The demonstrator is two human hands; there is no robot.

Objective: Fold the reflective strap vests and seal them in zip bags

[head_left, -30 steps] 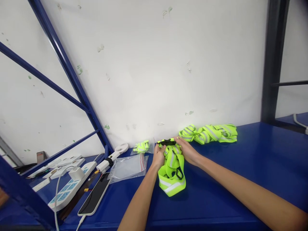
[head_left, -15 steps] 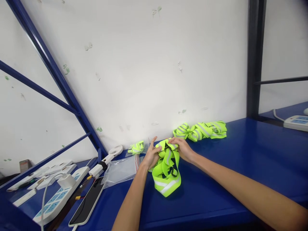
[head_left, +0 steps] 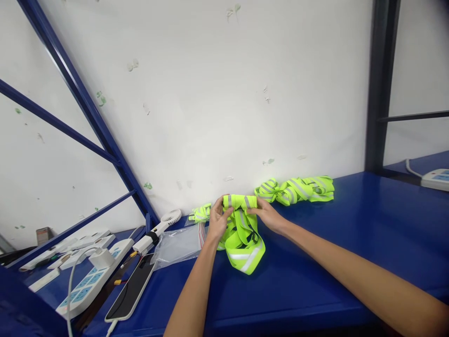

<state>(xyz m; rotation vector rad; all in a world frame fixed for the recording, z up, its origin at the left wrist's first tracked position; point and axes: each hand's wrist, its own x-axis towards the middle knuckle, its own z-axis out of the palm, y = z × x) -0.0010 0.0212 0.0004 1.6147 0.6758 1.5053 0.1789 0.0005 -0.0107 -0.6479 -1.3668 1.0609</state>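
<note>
A fluorescent yellow-green reflective strap (head_left: 246, 255) with silver stripes is held up between both hands over the blue table. Its upper part is folded into a flat band, and loose loops hang below it. My left hand (head_left: 219, 220) closes round the left end of the band, thumb in front and fingers behind. At the right end, my right hand (head_left: 267, 215) pinches the same band. A dark buckle partly shows among the hanging loops. Beside my left hand lies a clear zip bag (head_left: 178, 245) with a red-lined edge.
More bundled yellow-green straps (head_left: 294, 191) lie against the wall, and a smaller bundle (head_left: 200, 214) sits behind the bag. To the left are a white handheld fan (head_left: 170, 217), a phone (head_left: 131, 288) on a cable and a power strip (head_left: 93, 281). Blue metal posts frame the table (head_left: 315, 281).
The fingers of my left hand, spread before, now wrap the band's end. The folded top has been pulled straight and level between both hands. The view has shifted slightly.
</note>
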